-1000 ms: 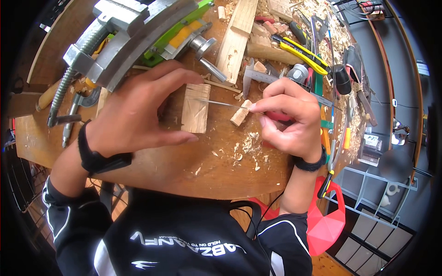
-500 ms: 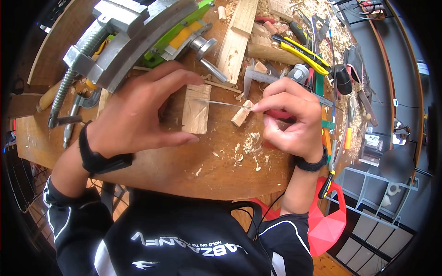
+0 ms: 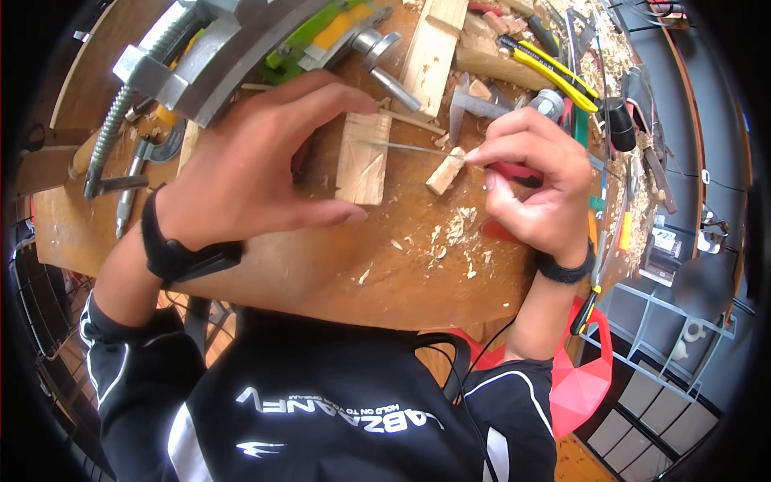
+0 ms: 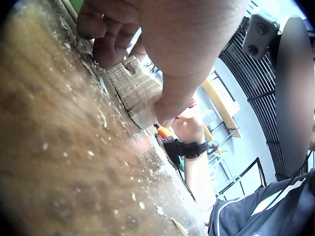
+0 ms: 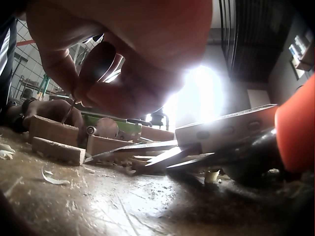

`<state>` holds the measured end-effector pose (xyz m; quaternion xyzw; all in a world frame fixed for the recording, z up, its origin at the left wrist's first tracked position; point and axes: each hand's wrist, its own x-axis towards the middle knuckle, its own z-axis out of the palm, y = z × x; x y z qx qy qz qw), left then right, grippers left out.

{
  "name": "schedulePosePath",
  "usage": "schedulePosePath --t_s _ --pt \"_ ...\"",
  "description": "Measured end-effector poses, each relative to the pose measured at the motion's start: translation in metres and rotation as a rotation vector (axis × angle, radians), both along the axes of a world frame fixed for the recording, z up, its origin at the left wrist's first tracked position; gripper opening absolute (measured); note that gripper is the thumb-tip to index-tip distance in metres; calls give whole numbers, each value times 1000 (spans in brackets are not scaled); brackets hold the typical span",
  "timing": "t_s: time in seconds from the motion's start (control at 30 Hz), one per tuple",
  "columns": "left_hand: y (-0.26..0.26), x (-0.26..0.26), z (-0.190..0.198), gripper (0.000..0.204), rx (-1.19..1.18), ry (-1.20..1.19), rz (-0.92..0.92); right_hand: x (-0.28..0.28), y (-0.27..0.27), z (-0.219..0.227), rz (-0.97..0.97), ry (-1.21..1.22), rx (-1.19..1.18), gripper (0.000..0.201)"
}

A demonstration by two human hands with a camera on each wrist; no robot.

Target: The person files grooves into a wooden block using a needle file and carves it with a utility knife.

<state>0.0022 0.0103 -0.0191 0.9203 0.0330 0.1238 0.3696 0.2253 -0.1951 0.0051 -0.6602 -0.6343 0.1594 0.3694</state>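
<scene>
My left hand [image 3: 257, 161] spans a carved wooden block [image 3: 363, 165], thumb at its lower end and fingers at its upper end. In the left wrist view the thumb lies against the block [image 4: 135, 88]. Between the fingers and thumb of my right hand [image 3: 542, 181] is a thin metal tool [image 3: 418, 149], its tip on the block's top face. The right wrist view shows the tool's shaft [image 5: 69, 112] slanting down to the block [image 5: 51, 129]. A small wood piece [image 3: 446, 171] lies under the shaft, by the right fingertips.
A metal vise [image 3: 201, 72] stands at the upper left, with a micrometer [image 3: 132, 189] beside it. Beyond the block lie wood strips [image 3: 430, 64], a caliper [image 3: 474, 103] and a yellow cutter [image 3: 554, 72]. Shavings [image 3: 462, 226] litter the wooden table [image 3: 305, 281].
The head view has shifted, so the table and both hands appear farther right and higher. The hands, block and tool keep nearly the same arrangement.
</scene>
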Motion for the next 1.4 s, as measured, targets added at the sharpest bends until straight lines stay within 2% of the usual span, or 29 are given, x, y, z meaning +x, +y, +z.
schedulePosePath --t_s 0.4,0.53,0.77,0.87,0.97,1.4 --pt "0 -2 -7 77 34 -24 -12 0 0 -2 19 -11 11 29" --pt "0 -2 -7 79 36 -15 0 6 -1 -1 30 -86 62 26" --pt "0 -2 -7 80 40 3 5 0 0 -7 21 24 46 29" --pt "1 -2 -8 80 67 -14 -4 5 0 -4 45 -63 47 29" --pt "1 -2 -8 80 80 -21 -7 2 -1 -4 22 10 -5 29" --pt "1 -1 -8 81 84 -34 -16 1 0 -7 34 -38 0 27"
